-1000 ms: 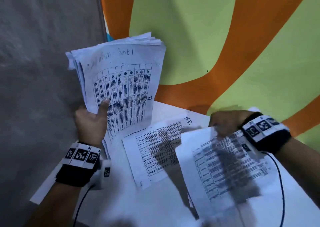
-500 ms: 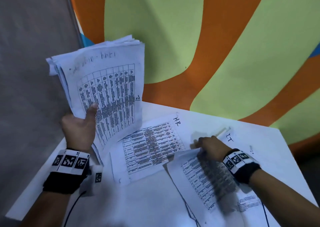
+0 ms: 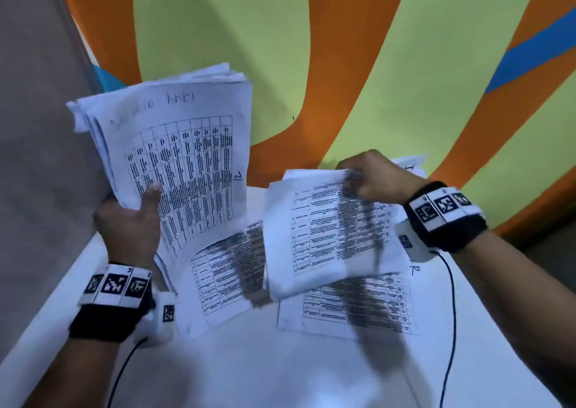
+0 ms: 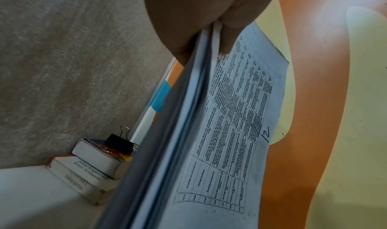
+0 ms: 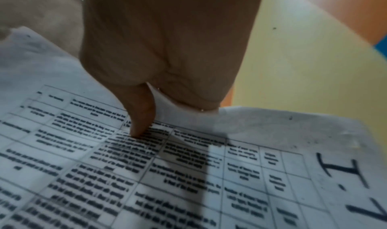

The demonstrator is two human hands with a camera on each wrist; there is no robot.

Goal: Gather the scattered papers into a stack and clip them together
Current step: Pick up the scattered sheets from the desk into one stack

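Head view, left hand: fingers behind and thumb across the front of a thick gathered stack, held upright above the counter's left side. Edges are fanned and uneven.
Head view, right hand: pinches the top edge of a loose sheet, lifted off the white counter and hanging tilted. It is well apart from the stack, not yet joined to it.
Head view, still lying flat: one printed sheet at centre, partly under the lifted one, and another sheet to its right. More paper edges show behind the right hand; count unclear.
Left wrist view, grip: thumb and fingers clamp the stack near its lower edge. Many layers are visible edge-on, and the front page is marked "12".
Left wrist view, clip: a black binder clip sits unused on top of two stacked books at the counter's far corner.
Right wrist view, grip: thumb presses down on the printed face of the sheet and the fingers curl under its edge. The page is marked "I.T".
Progress, judged: gathering is mostly done. At least two sheets are left to collect, then squaring the edges and clipping. The clip is untouched.
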